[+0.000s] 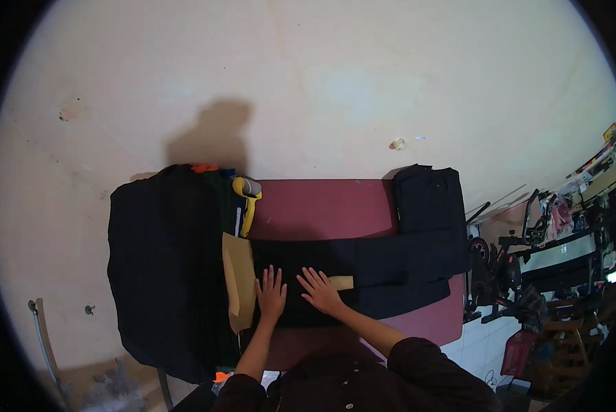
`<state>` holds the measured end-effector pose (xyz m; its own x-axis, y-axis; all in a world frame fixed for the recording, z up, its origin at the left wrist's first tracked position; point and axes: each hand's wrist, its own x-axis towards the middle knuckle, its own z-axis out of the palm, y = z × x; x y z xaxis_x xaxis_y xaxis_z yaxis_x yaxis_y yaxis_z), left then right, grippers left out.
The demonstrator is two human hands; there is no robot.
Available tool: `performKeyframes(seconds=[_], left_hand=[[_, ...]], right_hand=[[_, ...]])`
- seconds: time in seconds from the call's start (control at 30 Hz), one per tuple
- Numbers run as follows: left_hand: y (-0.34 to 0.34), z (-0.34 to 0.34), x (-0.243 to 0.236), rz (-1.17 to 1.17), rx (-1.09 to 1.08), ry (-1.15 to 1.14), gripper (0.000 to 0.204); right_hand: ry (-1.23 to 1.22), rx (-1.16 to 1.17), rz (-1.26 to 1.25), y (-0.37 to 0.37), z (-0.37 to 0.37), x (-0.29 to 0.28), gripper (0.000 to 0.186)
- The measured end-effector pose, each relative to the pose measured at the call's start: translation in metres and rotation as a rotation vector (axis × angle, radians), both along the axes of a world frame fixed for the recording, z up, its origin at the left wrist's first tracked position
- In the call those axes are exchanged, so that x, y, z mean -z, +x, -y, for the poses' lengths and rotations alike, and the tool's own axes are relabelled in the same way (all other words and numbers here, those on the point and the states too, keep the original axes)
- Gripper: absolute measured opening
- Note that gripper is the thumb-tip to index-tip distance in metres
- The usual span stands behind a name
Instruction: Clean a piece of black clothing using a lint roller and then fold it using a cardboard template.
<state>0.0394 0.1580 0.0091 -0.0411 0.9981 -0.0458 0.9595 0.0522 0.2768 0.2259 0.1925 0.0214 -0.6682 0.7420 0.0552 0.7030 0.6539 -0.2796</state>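
A long dark garment (390, 264), in shape like folded trousers, lies across the table from left to right. My left hand (271, 296) rests flat on its left part, fingers stretched out. Just to the right, my right hand (321, 291) also lies flat on the cloth with fingers spread. Beside the left hand, a tan sheet like card or paper (238, 281) shows at the garment's left end. A small tan strip (341, 282) shows next to the right hand; I cannot tell whether it is a separate piece. Neither hand grips anything.
A tall heap of dark clothes (164, 275) stands at the left. Behind the tan sheet sits a yellow thing with a grey roll (248, 196). Another folded dark garment (428, 199) lies at the back right of the red table (322, 206). An exercise bike (504, 268) stands right of the table.
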Motion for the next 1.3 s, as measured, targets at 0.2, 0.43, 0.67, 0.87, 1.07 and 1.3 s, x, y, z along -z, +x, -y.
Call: performKeyframes(seconds=[0.2,0.43,0.67,0.87,1.07,1.3], left_hand=[[-0.007,0.004,0.002,0.055,0.046,0.122,0.051],[-0.007,0.02,-0.001,0.067,-0.009,0.051,0.054],[-0.002,0.085,-0.011,0.192,-0.124,-0.038,0.055],[0.046,0.078,-0.033,0.26,-0.14,0.068,0.053],[0.161,-0.034,-0.073,0.528,0.424,0.232,0.048],[0.31,-0.125,-0.068,0.626,0.69,0.157,0.044]], right_hand=[[-0.015,-0.028,-0.014,0.002,-0.001,-0.001,0.061],[-0.132,0.155,-0.212,0.035,0.002,-0.024,0.057],[0.271,1.054,-0.434,0.208,0.023,-0.029,0.031],[-0.022,2.061,-0.316,0.338,0.043,0.009,0.035],[-0.066,1.898,-0.376,0.394,0.066,0.049,0.042],[-0.205,1.879,-0.632,0.384,0.065,0.061,0.034]])
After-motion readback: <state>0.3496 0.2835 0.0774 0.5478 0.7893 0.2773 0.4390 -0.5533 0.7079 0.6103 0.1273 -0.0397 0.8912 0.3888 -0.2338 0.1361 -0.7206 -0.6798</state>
